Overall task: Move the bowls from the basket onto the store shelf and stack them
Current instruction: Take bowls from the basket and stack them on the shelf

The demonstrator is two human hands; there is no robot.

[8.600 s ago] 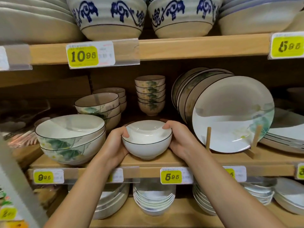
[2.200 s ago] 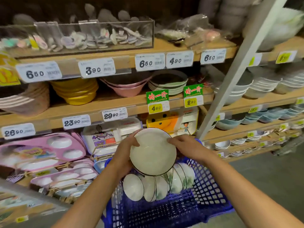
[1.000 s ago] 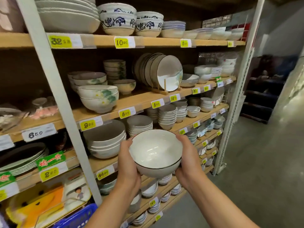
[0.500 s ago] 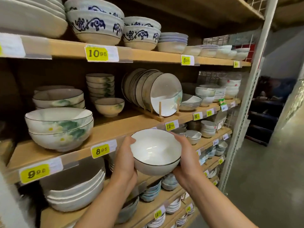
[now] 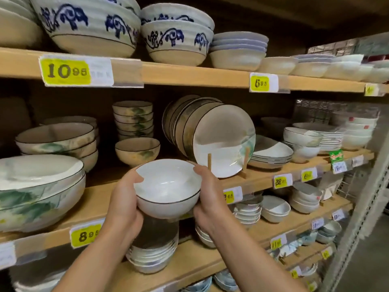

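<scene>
Both hands: left, right grip white bowl | before wooden shelf

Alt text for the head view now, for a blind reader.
A left hand and a right hand hold a white, dark-rimmed ceramic bowl before a wooden store shelf, near a lone beige floral bowl; round plates stand on edge to its right.
</scene>
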